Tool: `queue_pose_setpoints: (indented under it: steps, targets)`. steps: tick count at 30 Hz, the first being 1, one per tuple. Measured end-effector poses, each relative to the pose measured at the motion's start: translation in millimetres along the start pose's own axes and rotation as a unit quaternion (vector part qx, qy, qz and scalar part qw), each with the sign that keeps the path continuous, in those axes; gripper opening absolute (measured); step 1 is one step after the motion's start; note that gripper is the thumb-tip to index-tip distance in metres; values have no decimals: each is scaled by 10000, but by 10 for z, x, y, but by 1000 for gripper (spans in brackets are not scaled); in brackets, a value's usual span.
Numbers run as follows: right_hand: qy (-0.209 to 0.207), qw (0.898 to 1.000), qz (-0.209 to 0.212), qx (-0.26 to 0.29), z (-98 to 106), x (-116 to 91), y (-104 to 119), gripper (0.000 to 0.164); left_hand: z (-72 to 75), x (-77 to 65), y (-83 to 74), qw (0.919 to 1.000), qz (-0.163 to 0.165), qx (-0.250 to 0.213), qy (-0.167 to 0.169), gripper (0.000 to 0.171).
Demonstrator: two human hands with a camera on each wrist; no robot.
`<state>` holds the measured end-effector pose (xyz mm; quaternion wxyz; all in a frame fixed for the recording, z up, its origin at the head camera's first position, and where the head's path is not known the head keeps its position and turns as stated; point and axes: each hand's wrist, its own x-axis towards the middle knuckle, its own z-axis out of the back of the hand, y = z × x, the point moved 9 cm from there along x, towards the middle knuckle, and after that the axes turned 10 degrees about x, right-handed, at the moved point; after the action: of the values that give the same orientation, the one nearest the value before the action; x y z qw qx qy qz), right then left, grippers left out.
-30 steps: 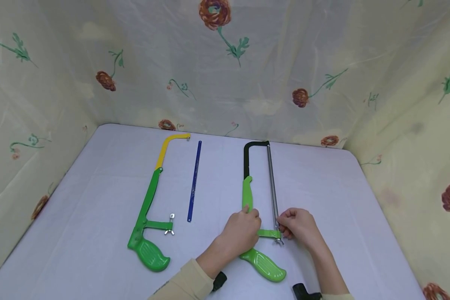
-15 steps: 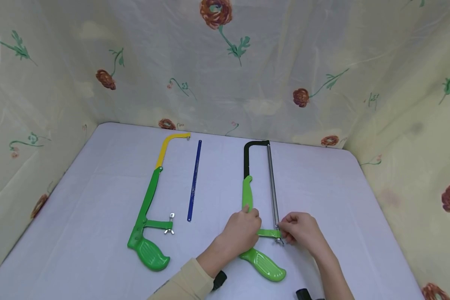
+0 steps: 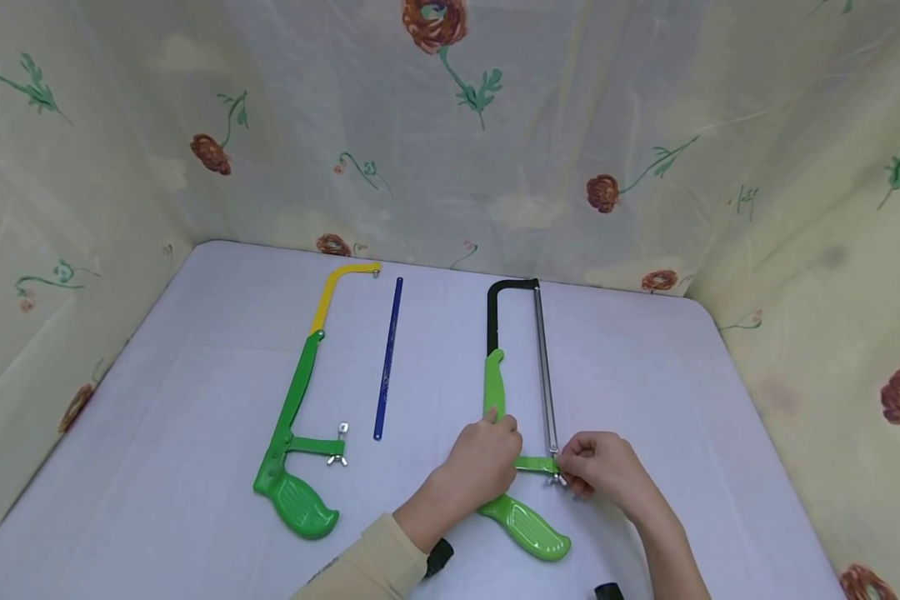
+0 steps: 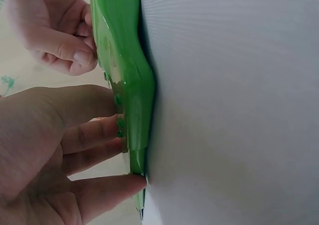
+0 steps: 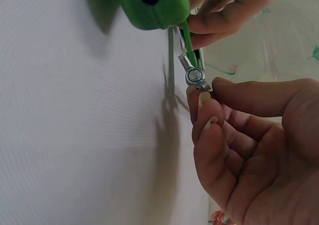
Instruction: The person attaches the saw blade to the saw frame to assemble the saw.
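On the table [image 3: 195, 400], right fingers [image 5: 251, 98], lower than a second ago, pinch the wing nut [image 5: 195, 76]; left fingers [image 4: 104, 191] grip the light-green saw [image 3: 494, 385].

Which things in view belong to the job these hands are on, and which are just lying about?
Part of the job, apparently:
light green saw, held by the left hand
wing nut, pinched by the right hand
grey blade, in that saw's frame

Lying about, untouched:
dark green saw, no blade fitted
blue blade, loose on the table
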<state>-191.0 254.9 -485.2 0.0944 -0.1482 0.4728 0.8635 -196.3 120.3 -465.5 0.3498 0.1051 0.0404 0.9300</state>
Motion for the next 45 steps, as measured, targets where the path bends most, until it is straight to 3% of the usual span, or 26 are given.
queue_pose_setpoints:
  steps: [17,30,45]
  targets:
    - [288,9983,123,-485,-29,-88,33,14,21,-3,32,9998,138,-105,70,18]
    - [190,9975,-53,-684,-15,-124,4,13,21,-6,22,9998,111,-138,95,18]
    - [166,9976,118,-666,-48,-132,-3,5,13,-15,11,9999,81,-68,67,16]
